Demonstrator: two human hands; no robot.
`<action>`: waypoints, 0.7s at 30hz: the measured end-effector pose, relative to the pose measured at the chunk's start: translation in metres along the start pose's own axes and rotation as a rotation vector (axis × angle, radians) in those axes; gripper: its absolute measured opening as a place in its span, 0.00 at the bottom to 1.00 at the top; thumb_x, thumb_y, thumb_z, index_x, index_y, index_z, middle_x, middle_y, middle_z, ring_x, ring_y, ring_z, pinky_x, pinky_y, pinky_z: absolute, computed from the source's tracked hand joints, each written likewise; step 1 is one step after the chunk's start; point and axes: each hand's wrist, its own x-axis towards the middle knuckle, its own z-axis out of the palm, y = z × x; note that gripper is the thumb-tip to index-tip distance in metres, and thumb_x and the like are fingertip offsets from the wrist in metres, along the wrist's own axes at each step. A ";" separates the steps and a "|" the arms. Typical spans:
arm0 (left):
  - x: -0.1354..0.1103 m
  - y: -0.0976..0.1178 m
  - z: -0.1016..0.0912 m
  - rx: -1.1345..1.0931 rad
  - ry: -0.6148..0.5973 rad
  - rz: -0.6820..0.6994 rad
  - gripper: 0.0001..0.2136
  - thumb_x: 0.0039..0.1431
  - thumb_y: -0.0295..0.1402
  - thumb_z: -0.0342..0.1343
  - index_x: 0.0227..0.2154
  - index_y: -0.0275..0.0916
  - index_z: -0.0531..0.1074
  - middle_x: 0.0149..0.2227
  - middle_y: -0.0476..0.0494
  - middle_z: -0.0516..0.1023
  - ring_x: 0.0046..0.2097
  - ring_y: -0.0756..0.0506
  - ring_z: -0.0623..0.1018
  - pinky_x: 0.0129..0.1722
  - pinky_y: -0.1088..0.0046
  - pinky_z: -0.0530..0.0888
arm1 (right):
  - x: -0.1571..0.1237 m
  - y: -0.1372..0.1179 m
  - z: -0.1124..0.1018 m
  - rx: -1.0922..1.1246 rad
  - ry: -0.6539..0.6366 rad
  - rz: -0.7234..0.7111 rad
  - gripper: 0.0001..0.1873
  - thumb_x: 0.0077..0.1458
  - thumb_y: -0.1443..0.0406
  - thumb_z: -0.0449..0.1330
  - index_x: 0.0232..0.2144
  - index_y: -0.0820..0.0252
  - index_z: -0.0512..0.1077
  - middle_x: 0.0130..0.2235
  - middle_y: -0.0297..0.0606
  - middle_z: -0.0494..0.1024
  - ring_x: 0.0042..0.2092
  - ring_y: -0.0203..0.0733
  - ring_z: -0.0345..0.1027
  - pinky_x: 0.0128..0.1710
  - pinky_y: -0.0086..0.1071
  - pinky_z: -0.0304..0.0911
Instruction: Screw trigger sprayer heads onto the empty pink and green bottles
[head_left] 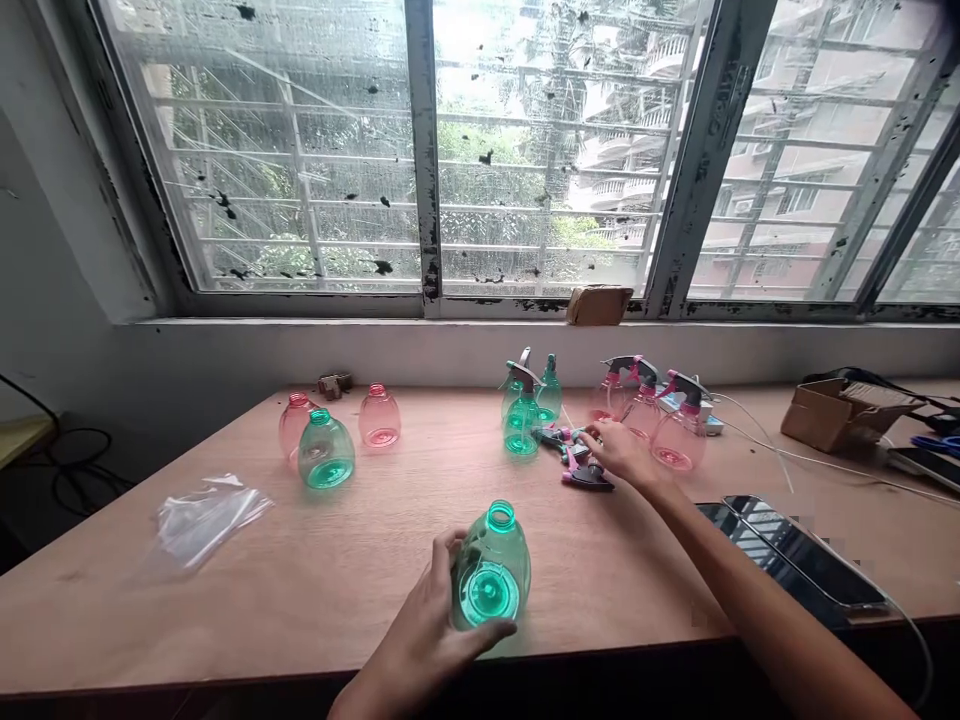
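My left hand (442, 610) is wrapped round a clear green bottle (493, 560) with an open neck, tilted a little toward me at the table's front edge. My right hand (619, 448) reaches forward to a small pile of loose trigger spray heads. Its fingers are bent around one spray head (579, 440), partly hidden by the fingers. Another spray head (587, 478), black and pink, lies in front. Behind the pile stand green bottles (521, 425) with spray heads fitted. Pink bottles (677, 440) with black and pink spray heads stand just right of the hand.
On the left stand a green bottle (326, 452) and pink bottles (380, 418) with bare necks. A clear plastic bag (210, 520) lies near them. To the right are a dark phone or tablet (806, 555), a white cable (825, 465) and a cardboard box (844, 415).
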 end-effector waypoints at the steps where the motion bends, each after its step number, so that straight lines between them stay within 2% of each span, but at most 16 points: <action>1: 0.000 0.001 -0.001 -0.008 -0.011 0.006 0.36 0.53 0.39 0.69 0.59 0.45 0.54 0.61 0.33 0.70 0.63 0.32 0.71 0.62 0.51 0.67 | 0.007 0.006 0.006 -0.040 -0.035 -0.009 0.14 0.66 0.61 0.59 0.51 0.61 0.73 0.54 0.46 0.76 0.52 0.52 0.73 0.50 0.50 0.70; 4: 0.000 0.006 -0.002 -0.066 -0.026 0.023 0.36 0.53 0.37 0.69 0.60 0.46 0.55 0.61 0.36 0.70 0.63 0.34 0.71 0.62 0.55 0.68 | 0.014 0.014 0.024 -0.128 -0.121 -0.054 0.18 0.65 0.61 0.62 0.55 0.58 0.70 0.56 0.43 0.74 0.50 0.49 0.74 0.48 0.48 0.72; 8: 0.002 0.011 -0.002 -0.102 0.014 0.067 0.36 0.52 0.35 0.71 0.61 0.52 0.60 0.63 0.42 0.68 0.64 0.36 0.69 0.64 0.57 0.65 | 0.016 0.011 0.034 -0.197 -0.124 -0.094 0.17 0.65 0.61 0.61 0.54 0.58 0.71 0.56 0.43 0.74 0.50 0.49 0.73 0.49 0.48 0.72; 11: 0.003 0.008 -0.001 -0.130 0.075 0.063 0.36 0.53 0.37 0.70 0.62 0.52 0.60 0.63 0.42 0.67 0.65 0.35 0.66 0.66 0.55 0.62 | 0.019 0.011 0.022 -0.206 -0.075 -0.093 0.16 0.65 0.61 0.62 0.53 0.59 0.72 0.54 0.42 0.75 0.51 0.49 0.73 0.49 0.49 0.71; 14: 0.004 0.002 0.000 -0.244 0.162 -0.019 0.36 0.54 0.40 0.69 0.62 0.46 0.59 0.61 0.36 0.68 0.64 0.35 0.68 0.64 0.54 0.64 | 0.009 0.015 0.000 -0.171 0.025 -0.050 0.10 0.66 0.65 0.59 0.48 0.58 0.74 0.48 0.44 0.78 0.48 0.52 0.74 0.47 0.47 0.69; 16: 0.005 -0.002 0.001 -0.302 0.195 -0.064 0.34 0.54 0.42 0.68 0.59 0.44 0.60 0.59 0.35 0.70 0.61 0.35 0.71 0.62 0.55 0.68 | -0.012 0.018 -0.014 -0.122 0.112 -0.002 0.11 0.68 0.65 0.55 0.48 0.57 0.74 0.43 0.47 0.79 0.44 0.54 0.75 0.42 0.44 0.68; 19: 0.006 -0.002 0.000 -0.264 0.205 -0.021 0.31 0.54 0.40 0.68 0.58 0.46 0.62 0.62 0.37 0.67 0.63 0.35 0.69 0.61 0.56 0.68 | -0.066 0.015 -0.024 -0.007 0.259 0.086 0.18 0.70 0.56 0.48 0.53 0.56 0.69 0.37 0.45 0.79 0.38 0.54 0.76 0.32 0.40 0.66; 20: 0.006 -0.001 -0.001 -0.235 0.209 0.008 0.30 0.54 0.39 0.68 0.58 0.47 0.63 0.63 0.38 0.65 0.65 0.34 0.67 0.62 0.56 0.67 | -0.087 0.012 -0.023 0.076 0.336 0.124 0.21 0.70 0.53 0.45 0.54 0.58 0.67 0.33 0.42 0.78 0.35 0.53 0.75 0.30 0.39 0.66; 21: 0.006 0.001 -0.002 -0.208 0.214 0.032 0.30 0.54 0.39 0.68 0.59 0.48 0.64 0.64 0.40 0.63 0.66 0.34 0.64 0.63 0.56 0.66 | -0.108 0.008 -0.020 0.367 0.477 0.154 0.20 0.69 0.52 0.48 0.52 0.58 0.68 0.30 0.39 0.76 0.32 0.51 0.74 0.31 0.39 0.66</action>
